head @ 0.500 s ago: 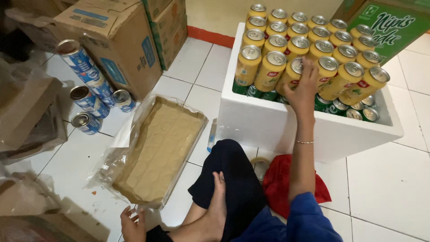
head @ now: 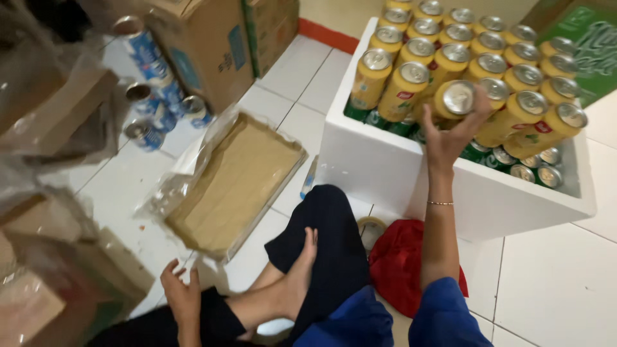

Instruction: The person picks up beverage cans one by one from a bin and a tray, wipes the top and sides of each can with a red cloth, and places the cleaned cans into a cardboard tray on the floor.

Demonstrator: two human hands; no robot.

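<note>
Ahead, right: my right hand (head: 450,138) is raised over the near wall of the foam box (head: 398,173), fingers around a can (head: 455,98).
In the box: rows of cans (head: 488,64) lie stacked on their sides, with more cans (head: 536,170) beneath them.
Left of the box: a cardboard tray (head: 234,183) in loose plastic wrap lies on the floor.
Behind the tray: cartons (head: 205,45), with several cans (head: 151,96) to their left.
Near left: my left hand (head: 183,295) rests by my knee, just before the tray.
Between box and me: a cloth (head: 398,263) lies on the floor beside my leg.

yellow cans (head: 477,71) | white cooler box (head: 392,167) | red cloth (head: 402,263) | blue cans (head: 149,77), possibly striped
</note>
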